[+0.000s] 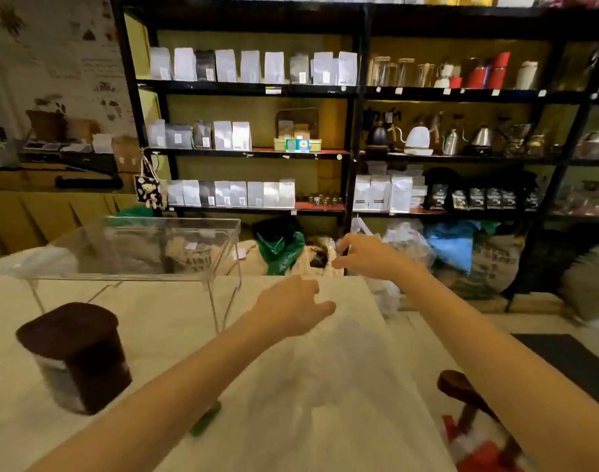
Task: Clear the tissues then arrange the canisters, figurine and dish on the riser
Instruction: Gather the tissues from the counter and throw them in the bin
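Observation:
A clear acrylic riser [138, 253] stands at the table's far left with nothing on its top. A canister [76, 359] with a dark brown lid stands in front of it at the near left. My left hand [291, 306] hovers over the middle of the table [325, 369], fingers loosely apart and holding nothing. My right hand [363, 255] reaches past the far table edge, its fingertips pinched on a small pale crumpled tissue [341, 246]. A green object [206, 419] peeks out under my left forearm. The frame is blurred; no figurine or dish can be made out.
Sacks and plastic bags [281, 247] lie on the floor beyond the table. Black shelves [356, 97] hold pouches, kettles and jars behind them. At the near right are a brown wooden piece [461, 390] and something red [478, 453].

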